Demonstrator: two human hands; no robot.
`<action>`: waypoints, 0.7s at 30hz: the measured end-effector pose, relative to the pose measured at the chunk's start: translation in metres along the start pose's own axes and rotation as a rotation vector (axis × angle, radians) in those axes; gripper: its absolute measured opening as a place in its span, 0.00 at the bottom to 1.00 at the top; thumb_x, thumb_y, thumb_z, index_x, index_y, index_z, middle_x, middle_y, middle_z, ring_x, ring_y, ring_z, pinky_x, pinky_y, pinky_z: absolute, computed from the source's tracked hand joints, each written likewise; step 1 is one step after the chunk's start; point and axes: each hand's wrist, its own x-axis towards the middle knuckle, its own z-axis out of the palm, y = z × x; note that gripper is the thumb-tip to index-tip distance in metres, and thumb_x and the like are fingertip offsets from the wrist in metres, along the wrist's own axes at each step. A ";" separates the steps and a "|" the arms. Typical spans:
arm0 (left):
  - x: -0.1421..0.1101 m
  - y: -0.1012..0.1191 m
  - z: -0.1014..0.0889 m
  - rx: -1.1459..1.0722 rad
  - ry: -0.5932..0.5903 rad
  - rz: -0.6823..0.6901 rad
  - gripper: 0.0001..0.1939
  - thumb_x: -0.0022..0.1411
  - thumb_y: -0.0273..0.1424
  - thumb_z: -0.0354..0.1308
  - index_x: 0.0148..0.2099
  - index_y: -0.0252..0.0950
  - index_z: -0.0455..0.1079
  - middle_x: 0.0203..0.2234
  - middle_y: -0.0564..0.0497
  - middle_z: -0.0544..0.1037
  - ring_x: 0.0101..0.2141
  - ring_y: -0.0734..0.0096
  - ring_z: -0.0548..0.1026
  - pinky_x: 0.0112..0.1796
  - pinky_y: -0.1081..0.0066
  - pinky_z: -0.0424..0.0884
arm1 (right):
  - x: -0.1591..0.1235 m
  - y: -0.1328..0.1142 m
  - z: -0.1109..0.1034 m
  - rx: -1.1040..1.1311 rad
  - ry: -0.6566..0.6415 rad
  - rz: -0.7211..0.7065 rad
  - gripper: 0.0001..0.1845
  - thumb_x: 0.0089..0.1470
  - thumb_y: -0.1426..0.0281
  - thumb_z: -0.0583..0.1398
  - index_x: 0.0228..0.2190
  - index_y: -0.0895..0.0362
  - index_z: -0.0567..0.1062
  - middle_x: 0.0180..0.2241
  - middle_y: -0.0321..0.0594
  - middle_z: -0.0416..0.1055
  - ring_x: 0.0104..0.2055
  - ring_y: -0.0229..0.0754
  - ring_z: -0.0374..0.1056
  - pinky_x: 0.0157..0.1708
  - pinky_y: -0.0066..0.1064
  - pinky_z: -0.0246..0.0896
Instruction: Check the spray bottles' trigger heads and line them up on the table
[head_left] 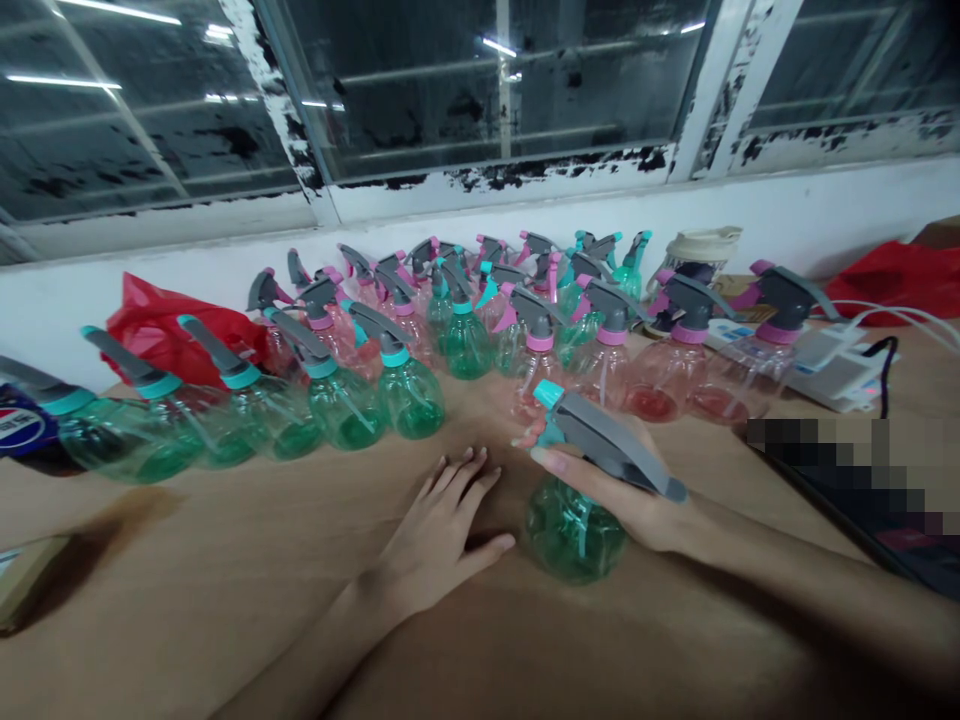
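My right hand (637,500) is closed around the neck and trigger of a green spray bottle (574,540) with a grey and turquoise spray head. The bottle stands roughly upright at the near middle of the table, its nozzle pointing away to the left. My left hand (450,510) lies flat on the tabletop just left of that bottle, fingers spread, holding nothing. Beyond my left hand stands a row of green spray bottles (411,400). Past my right hand is a row of pink spray bottles (600,370) with grey and pink heads.
More green and pink bottles crowd toward the wall. Red plastic bags (180,330) lie at the back left and right. A lidded cup (701,250), white power strip (832,365) and dark device (840,500) are on the right. A small box (34,580) sits at left.
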 end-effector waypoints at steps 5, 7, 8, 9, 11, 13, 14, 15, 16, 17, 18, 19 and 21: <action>0.000 0.002 -0.003 -0.004 -0.017 -0.017 0.35 0.65 0.48 0.51 0.66 0.35 0.50 0.63 0.40 0.58 0.63 0.53 0.54 0.59 0.49 0.54 | 0.000 -0.004 0.000 -0.117 0.038 0.009 0.07 0.53 0.63 0.61 0.31 0.54 0.73 0.26 0.32 0.72 0.24 0.35 0.67 0.23 0.28 0.62; 0.000 0.002 -0.004 -0.007 -0.017 -0.017 0.35 0.65 0.48 0.51 0.66 0.36 0.50 0.63 0.41 0.58 0.63 0.53 0.54 0.59 0.50 0.54 | -0.001 -0.005 0.001 -0.146 0.058 -0.025 0.07 0.54 0.63 0.60 0.30 0.54 0.72 0.25 0.32 0.71 0.25 0.35 0.67 0.24 0.28 0.62; 0.000 0.002 -0.004 -0.007 -0.015 -0.015 0.35 0.64 0.48 0.51 0.66 0.36 0.49 0.63 0.41 0.58 0.63 0.53 0.54 0.59 0.50 0.54 | -0.001 -0.005 0.001 -0.150 0.066 -0.044 0.07 0.54 0.63 0.60 0.30 0.54 0.72 0.25 0.32 0.71 0.25 0.35 0.67 0.25 0.28 0.63; 0.000 0.002 -0.003 -0.007 -0.012 -0.013 0.35 0.64 0.48 0.51 0.66 0.36 0.49 0.63 0.41 0.58 0.63 0.53 0.54 0.59 0.50 0.53 | -0.001 -0.004 0.001 -0.150 0.067 -0.055 0.07 0.54 0.63 0.60 0.30 0.54 0.72 0.26 0.32 0.71 0.26 0.35 0.67 0.26 0.28 0.63; 0.000 0.002 -0.003 -0.008 -0.006 -0.010 0.35 0.64 0.48 0.51 0.66 0.36 0.50 0.63 0.41 0.58 0.63 0.53 0.54 0.59 0.50 0.53 | 0.000 -0.003 0.000 -0.146 0.060 -0.054 0.08 0.55 0.63 0.60 0.30 0.54 0.71 0.25 0.32 0.71 0.26 0.35 0.67 0.26 0.29 0.63; 0.000 0.001 -0.002 -0.008 -0.001 -0.007 0.35 0.64 0.48 0.51 0.66 0.36 0.50 0.63 0.40 0.58 0.62 0.53 0.55 0.59 0.50 0.54 | 0.002 -0.002 0.000 -0.122 0.030 -0.042 0.08 0.54 0.62 0.60 0.31 0.54 0.72 0.27 0.33 0.72 0.28 0.36 0.69 0.29 0.30 0.65; 0.000 0.001 -0.002 -0.005 0.001 -0.007 0.35 0.64 0.48 0.51 0.66 0.36 0.51 0.63 0.40 0.58 0.62 0.53 0.55 0.59 0.50 0.54 | 0.002 -0.002 -0.001 -0.104 0.016 -0.041 0.07 0.54 0.62 0.60 0.31 0.53 0.72 0.29 0.34 0.73 0.29 0.37 0.70 0.30 0.31 0.65; 0.000 0.001 -0.002 -0.002 0.004 -0.009 0.34 0.64 0.48 0.51 0.65 0.35 0.51 0.63 0.40 0.58 0.62 0.53 0.55 0.59 0.50 0.54 | 0.003 -0.002 -0.001 -0.089 0.009 -0.043 0.07 0.54 0.62 0.61 0.32 0.53 0.73 0.30 0.34 0.74 0.31 0.38 0.70 0.32 0.31 0.66; 0.000 0.001 -0.002 0.001 0.007 -0.011 0.34 0.64 0.48 0.52 0.65 0.35 0.52 0.63 0.40 0.58 0.62 0.52 0.56 0.59 0.50 0.55 | 0.004 -0.003 -0.001 -0.081 0.008 -0.050 0.07 0.54 0.62 0.61 0.33 0.52 0.73 0.32 0.35 0.74 0.32 0.39 0.70 0.32 0.32 0.66; 0.000 0.001 -0.001 0.003 0.012 -0.014 0.34 0.64 0.48 0.52 0.65 0.35 0.52 0.63 0.40 0.59 0.62 0.52 0.56 0.59 0.51 0.55 | 0.004 -0.003 -0.001 -0.082 0.014 -0.057 0.08 0.53 0.62 0.62 0.35 0.51 0.74 0.33 0.35 0.74 0.31 0.39 0.70 0.30 0.31 0.65; 0.000 0.001 -0.001 0.005 0.017 -0.018 0.34 0.64 0.48 0.52 0.64 0.34 0.53 0.62 0.39 0.59 0.62 0.52 0.57 0.59 0.51 0.55 | 0.004 -0.004 0.000 -0.091 0.022 -0.060 0.09 0.52 0.62 0.62 0.36 0.51 0.74 0.33 0.35 0.74 0.28 0.38 0.68 0.27 0.31 0.64; 0.000 0.001 -0.001 0.007 0.020 -0.021 0.34 0.64 0.49 0.52 0.64 0.34 0.54 0.63 0.39 0.59 0.61 0.52 0.57 0.59 0.51 0.55 | 0.003 -0.004 0.000 -0.101 0.025 -0.055 0.11 0.51 0.62 0.63 0.38 0.50 0.74 0.33 0.34 0.73 0.24 0.36 0.65 0.23 0.30 0.61; 0.000 0.002 0.000 0.009 0.025 -0.025 0.34 0.64 0.49 0.52 0.64 0.34 0.54 0.63 0.39 0.58 0.62 0.52 0.56 0.59 0.51 0.55 | 0.001 -0.002 0.000 -0.101 0.000 -0.023 0.15 0.50 0.61 0.63 0.41 0.50 0.74 0.31 0.33 0.72 0.17 0.32 0.54 0.16 0.30 0.53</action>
